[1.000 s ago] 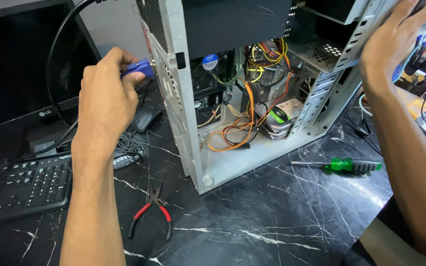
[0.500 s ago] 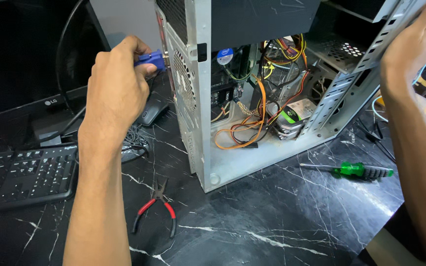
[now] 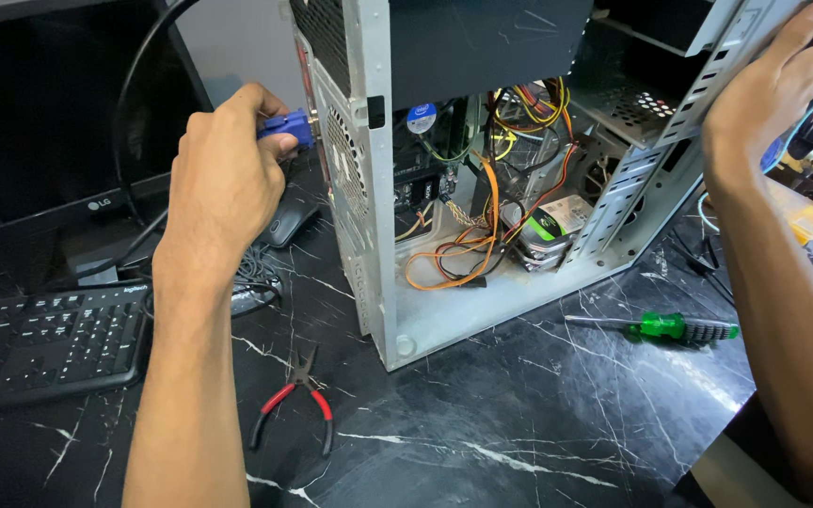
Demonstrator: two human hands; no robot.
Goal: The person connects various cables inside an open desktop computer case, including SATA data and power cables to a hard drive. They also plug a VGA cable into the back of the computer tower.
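The left hand (image 3: 223, 179) pinches a blue plug (image 3: 289, 127) against the rear panel of an open computer case (image 3: 369, 235), which stands mid-counter. The right hand (image 3: 764, 89) lies flat, fingers spread, on the case's front top edge, steadying it. The plug looks to be at its port; the next move calls for straight pressure and a firm case. The port itself is hidden behind the fingers. Pliers (image 3: 294, 404) lie near the front edge of the counter (image 3: 519, 442), and a green screwdriver (image 3: 656, 327) lies toward its right edge.
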